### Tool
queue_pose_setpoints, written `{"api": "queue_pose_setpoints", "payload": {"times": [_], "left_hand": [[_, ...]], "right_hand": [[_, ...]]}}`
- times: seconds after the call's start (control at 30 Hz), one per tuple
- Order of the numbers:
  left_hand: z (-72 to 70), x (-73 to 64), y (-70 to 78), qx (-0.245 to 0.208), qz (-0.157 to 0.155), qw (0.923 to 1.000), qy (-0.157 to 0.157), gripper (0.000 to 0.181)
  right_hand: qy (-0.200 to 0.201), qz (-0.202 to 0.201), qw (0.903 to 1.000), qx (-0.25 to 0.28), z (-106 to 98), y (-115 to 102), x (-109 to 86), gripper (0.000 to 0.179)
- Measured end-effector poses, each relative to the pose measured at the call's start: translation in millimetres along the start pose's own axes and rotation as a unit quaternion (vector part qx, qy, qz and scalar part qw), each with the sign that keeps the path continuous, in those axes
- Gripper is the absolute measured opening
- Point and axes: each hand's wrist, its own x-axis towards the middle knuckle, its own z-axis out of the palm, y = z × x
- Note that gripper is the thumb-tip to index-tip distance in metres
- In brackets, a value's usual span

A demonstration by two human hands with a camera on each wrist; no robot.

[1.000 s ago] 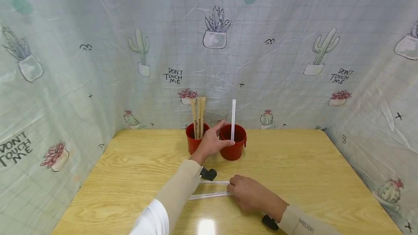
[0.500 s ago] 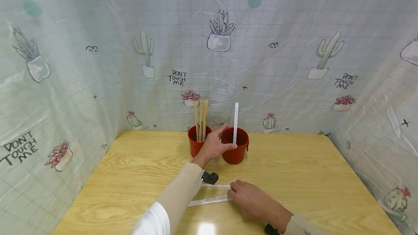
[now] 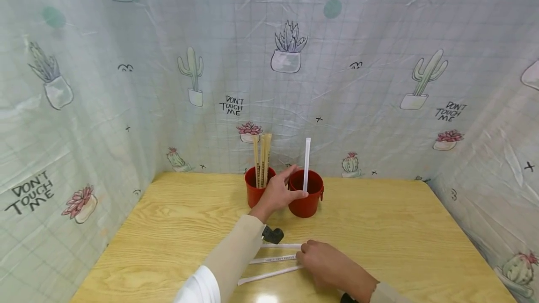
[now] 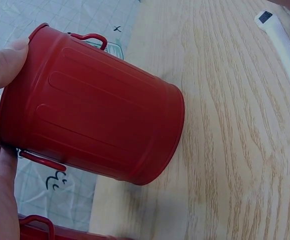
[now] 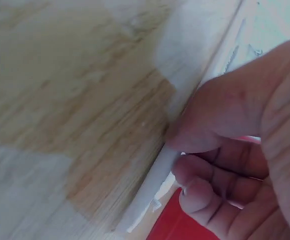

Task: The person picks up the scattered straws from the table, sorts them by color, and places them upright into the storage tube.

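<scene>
My left hand point(image 3: 277, 194) holds a small red metal bucket point(image 3: 304, 205) at its rim, thumb in front and fingers behind. In the left wrist view this bucket point(image 4: 100, 105) fills the middle, its ribbed side and wire handles showing. One slim white paper-wrapped stick point(image 3: 306, 162) stands upright in it. Lower on the table, my right hand point(image 3: 323, 261) is at the right ends of three similar white sticks point(image 3: 273, 260), which lie fanned out. In the right wrist view its thumb and fingers pinch one white stick point(image 5: 147, 192) close over the wood.
Left of the held bucket stands a second red bucket point(image 3: 254, 196) with several brown paper-wrapped sticks point(image 3: 263, 158) upright in it. A black wrist device point(image 3: 273, 235) is by my left wrist. Behind the wooden table point(image 3: 370, 219) hangs a cactus-printed curtain point(image 3: 328, 83).
The white sticks on the table have spread apart under my right hand, so a third now shows separately at the front. My left hand stays on the bucket. The head view has shifted slightly.
</scene>
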Motion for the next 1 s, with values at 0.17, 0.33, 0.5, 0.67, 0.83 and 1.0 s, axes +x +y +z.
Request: {"api": "queue_pose_setpoints", "payload": {"times": [0.17,0.33,0.5,0.67,0.83,1.0], "left_hand": [[5.6,-1.0,-1.4,-0.002,-0.003,1.0,0.001,0.088],[7.6,-1.0,-0.6,-0.002,-0.003,1.0,-0.002,0.086],[-1.5,2.1,0.7,0.0,-0.002,1.0,0.001,0.087],[-11.1,7.1,-1.6,0.004,0.003,0.9998,0.022,0.088],[-10.0,10.4,-3.6,0.003,0.003,0.9999,0.013,0.089],[-1.6,10.5,-3.7,-0.004,0.003,1.0,0.003,0.089]], "right_hand": [[-0.013,0.02,0.9995,0.02,0,3,-4.1,0.023],[0.01,0.029,0.999,0.033,-2,16,-13.7,0.018],[0.096,0.002,0.9952,0.015,-8,33,-16.9,0.019],[0.248,-0.034,0.9679,0.026,-16,45,-15.1,0.022],[0.343,-0.074,0.9339,0.071,-24,52,-18.8,0.026],[0.381,-0.093,0.9137,0.107,-28,54,-23.4,0.027]]}}
